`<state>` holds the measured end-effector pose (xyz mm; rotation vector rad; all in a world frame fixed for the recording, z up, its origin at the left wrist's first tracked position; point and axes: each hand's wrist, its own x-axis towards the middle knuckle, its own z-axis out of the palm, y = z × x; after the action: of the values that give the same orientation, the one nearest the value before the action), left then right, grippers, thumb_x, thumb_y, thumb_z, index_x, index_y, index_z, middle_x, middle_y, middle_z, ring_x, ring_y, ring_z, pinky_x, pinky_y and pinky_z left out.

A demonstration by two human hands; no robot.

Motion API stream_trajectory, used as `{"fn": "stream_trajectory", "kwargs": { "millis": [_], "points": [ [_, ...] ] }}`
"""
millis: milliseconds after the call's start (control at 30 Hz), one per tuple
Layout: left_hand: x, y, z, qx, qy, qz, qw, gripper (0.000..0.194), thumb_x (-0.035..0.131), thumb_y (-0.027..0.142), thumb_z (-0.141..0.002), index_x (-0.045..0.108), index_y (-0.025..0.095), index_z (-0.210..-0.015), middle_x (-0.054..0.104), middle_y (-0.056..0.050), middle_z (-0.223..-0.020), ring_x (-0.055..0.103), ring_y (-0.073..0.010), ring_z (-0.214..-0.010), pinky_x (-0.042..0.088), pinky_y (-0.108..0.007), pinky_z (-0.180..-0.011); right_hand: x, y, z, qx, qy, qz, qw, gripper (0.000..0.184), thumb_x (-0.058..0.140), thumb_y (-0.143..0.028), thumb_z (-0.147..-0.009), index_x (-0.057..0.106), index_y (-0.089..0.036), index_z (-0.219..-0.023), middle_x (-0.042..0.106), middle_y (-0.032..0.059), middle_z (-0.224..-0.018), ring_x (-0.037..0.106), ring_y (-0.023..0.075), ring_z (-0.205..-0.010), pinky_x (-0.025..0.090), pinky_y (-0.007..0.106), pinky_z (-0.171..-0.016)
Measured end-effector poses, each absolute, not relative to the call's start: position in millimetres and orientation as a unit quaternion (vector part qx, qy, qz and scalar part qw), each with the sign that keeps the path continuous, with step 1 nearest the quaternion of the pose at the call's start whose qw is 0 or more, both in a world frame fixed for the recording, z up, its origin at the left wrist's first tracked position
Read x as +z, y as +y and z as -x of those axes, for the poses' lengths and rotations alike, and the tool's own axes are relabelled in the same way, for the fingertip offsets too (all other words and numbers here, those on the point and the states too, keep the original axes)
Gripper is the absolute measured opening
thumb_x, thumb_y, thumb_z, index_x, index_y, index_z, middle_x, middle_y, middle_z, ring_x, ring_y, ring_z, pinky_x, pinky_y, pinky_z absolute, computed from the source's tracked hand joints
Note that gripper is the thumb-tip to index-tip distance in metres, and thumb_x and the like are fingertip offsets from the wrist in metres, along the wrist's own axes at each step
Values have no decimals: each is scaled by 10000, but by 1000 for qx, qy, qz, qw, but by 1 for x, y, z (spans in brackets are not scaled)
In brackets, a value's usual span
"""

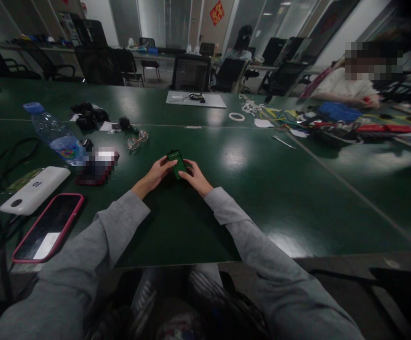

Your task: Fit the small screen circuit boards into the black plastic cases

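Note:
Between my two hands, just above the green table, is a small green circuit board (177,166) with a dark edge along its top and side. My left hand (161,171) grips its left side, the thumb lying across the face. On the right side my right hand (194,175) holds it too, thumb pressed on the lower part and fingers behind. The board tilts slightly, its top leaning left. What the fingers touch underneath is hidden. Fine marks on the face are too small to read.
Left of me are a pink-cased phone (49,229), a white power bank (37,189), another phone (97,167), a plastic bottle (55,134) and glasses (137,140). Tweezers (284,142), a tape roll (236,116) and a white board (212,100) lie beyond. A person (350,85) sits right, behind cables.

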<state>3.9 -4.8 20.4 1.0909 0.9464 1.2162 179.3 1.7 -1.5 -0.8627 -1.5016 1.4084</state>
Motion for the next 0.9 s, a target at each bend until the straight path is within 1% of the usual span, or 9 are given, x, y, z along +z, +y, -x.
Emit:
{"fn": "stream_trajectory", "kwargs": {
  "millis": [67,167,300,400,467,567,700,767,900],
  "points": [
    [20,-4,-4,527,399,-468,586,493,741,359,-760,605,164,-1192,636,-113,-1272,626,-214,-1135,491,-338,-989,-2,1,-180,563,-617,339,434,724,765,-438,-696,432,-232,-1305,604,80,-1125,607,227,-1070,481,452,-1012],
    [18,-3,-5,535,381,-481,581,516,735,349,-770,585,169,-1229,617,-116,-1301,602,-219,-1182,472,-352,-1021,-5,1,-179,516,-616,367,469,694,741,-419,-719,444,-213,-1311,604,94,-1164,605,223,-1094,477,447,-1026],
    [16,-3,-10,530,391,-471,587,610,728,347,-783,515,201,-1336,601,-119,-1328,587,-220,-1209,437,-390,-1060,-7,1,-175,372,-620,450,524,680,694,-382,-779,398,-199,-1364,603,115,-1204,599,228,-1124,456,448,-1050],
    [15,-3,-14,523,389,-470,595,665,755,337,-767,490,218,-1366,598,-109,-1339,576,-223,-1218,422,-386,-1069,-5,-2,-171,264,-647,485,526,669,669,-327,-803,379,-188,-1389,552,141,-1305,549,254,-1218,421,462,-1085],
    [14,-3,-15,532,365,-468,604,595,749,353,-779,535,218,-1318,624,-90,-1298,591,-211,-1185,436,-359,-1048,-3,-4,-168,212,-689,475,505,665,657,-320,-812,379,-164,-1395,509,159,-1355,504,272,-1273,403,477,-1104],
    [13,-2,-11,554,359,-420,623,441,716,398,-808,610,213,-1194,679,-64,-1160,646,-177,-1024,501,-321,-940,0,-9,-164,158,-752,430,474,669,632,-367,-844,365,-152,-1418,493,166,-1349,477,281,-1282,400,498,-1107],
    [14,0,-4,564,381,-364,636,406,763,299,-767,620,196,-1133,687,-54,-1088,661,-144,-890,533,-292,-836,3,-14,-161,140,-784,394,458,640,594,-427,-883,372,-190,-1434,482,155,-1336,455,281,-1271,408,507,-1098],
    [15,-1,-4,561,376,-373,637,449,781,263,-746,611,193,-1156,681,-61,-1110,664,-149,-908,531,-294,-845,3,-15,-160,156,-777,394,464,660,571,-443,-900,327,-197,-1462,446,156,-1389,425,280,-1303,392,511,-1110],
    [16,-4,-6,539,373,-421,627,516,795,283,-729,598,198,-1199,670,-83,-1157,661,-189,-995,521,-328,-901,-2,-11,-160,214,-760,381,480,716,531,-450,-925,204,-190,-1506,350,157,-1493,390,267,-1358,379,492,-1125]
  ]
}}
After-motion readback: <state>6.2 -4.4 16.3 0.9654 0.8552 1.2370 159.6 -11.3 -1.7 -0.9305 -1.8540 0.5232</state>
